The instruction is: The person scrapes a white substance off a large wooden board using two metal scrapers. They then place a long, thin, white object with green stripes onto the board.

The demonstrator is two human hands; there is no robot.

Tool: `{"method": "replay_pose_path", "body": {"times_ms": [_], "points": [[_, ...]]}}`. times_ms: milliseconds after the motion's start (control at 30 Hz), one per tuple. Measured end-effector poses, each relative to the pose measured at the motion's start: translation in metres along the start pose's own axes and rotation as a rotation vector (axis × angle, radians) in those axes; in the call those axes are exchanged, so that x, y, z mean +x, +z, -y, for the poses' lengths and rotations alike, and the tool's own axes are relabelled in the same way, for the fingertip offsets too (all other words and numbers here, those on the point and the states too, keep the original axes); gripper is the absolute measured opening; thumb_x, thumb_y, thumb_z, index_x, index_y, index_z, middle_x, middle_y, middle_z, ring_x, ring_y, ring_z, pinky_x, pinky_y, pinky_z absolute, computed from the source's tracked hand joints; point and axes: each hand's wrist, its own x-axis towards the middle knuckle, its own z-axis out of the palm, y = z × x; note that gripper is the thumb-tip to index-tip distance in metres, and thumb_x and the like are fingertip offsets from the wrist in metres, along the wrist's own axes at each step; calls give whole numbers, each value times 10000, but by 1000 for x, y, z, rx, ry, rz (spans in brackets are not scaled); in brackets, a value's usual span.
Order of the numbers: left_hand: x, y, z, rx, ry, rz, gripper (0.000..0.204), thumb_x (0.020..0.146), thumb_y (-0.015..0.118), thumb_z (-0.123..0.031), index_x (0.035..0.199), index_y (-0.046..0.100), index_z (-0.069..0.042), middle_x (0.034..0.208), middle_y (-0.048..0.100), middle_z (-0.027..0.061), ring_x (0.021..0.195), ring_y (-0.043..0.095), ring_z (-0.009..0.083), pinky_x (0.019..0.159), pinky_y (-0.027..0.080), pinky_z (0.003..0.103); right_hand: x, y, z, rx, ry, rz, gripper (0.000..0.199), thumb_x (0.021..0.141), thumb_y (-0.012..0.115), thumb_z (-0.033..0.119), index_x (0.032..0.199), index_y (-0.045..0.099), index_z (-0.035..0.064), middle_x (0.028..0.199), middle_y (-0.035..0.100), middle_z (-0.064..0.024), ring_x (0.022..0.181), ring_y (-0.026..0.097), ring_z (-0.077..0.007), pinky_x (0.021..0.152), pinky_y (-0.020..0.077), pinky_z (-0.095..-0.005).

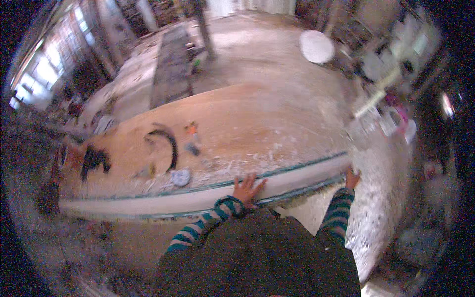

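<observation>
Left hand: I'm seeing my left hand (247, 190) pressed flat, fingers spread wide, on the near edge of the long pale board (208, 195). It holds nothing; it looks like it is there to steady the edge.
Right hand: my right hand (352, 178) sits at the board's right end, right of centre in the frame. The blur hides the fingers, so I cannot tell if they curl round the end or just rest on it.
Board: it runs from lower left to centre right, pale face with greenish lines along both long sides, lying on the front of the wooden slab (237, 119).
Why so: one hand mid-length and one at the end reads to me as lining it up.
Slab: tan wood dusted with white crumbs. A dark curved strip (169, 143), a dark clump (94, 159), an orange tool (192, 128) and a pale lump (180, 176) lie on it.
Room: rough workshop, dusty concrete floor (267, 44), bright windows (42, 72) upper left, a white round object (316, 46) upper right.
</observation>
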Motion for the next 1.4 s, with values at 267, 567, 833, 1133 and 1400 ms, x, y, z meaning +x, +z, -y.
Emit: {"method": "replay_pose_path", "body": {"times_ms": [267,567,833,1133,1400], "points": [[-102,-64,27,-227,-436,-131,1141,626,770,-528,1500,64,-328,1547,78,180,1402,144,428,995,149,737,-204,112,108,-477,-991,162,523,824,665,388,1245,546,102,1246,538,-181,1188,471,-336,1018,339,-500],[-339,-20,131,-466,-1012,-562,1044,709,743,-402,1504,107,-176,1507,173,230,1380,158,453,1079,164,613,-583,218,182,-295,-1709,1242,641,754,714,435,1314,512,201,1322,488,-127,1211,457,-336,994,326,-514],[-519,61,233,-600,-947,-925,945,741,743,-269,1461,192,-2,1465,305,216,1351,292,368,1119,239,435,-792,289,193,-236,-1770,1380,734,735,724,469,1372,445,237,1400,394,-147,1280,376,-368,1024,285,-563],[-593,110,392,-1120,-1043,-958,888,785,737,-232,1477,200,-84,1405,413,166,1225,471,267,980,434,411,-967,389,204,-310,-1867,1376,778,718,740,439,1392,409,233,1438,337,-177,1317,326,-396,1051,227,-598],[-672,78,547,-1551,-927,-1099,620,961,502,-278,1477,192,-132,1372,450,134,1109,562,284,935,466,447,-1078,500,200,-386,-1869,1423,803,759,696,466,1434,334,225,1463,290,-197,1318,301,-447,1032,224,-633]]}}
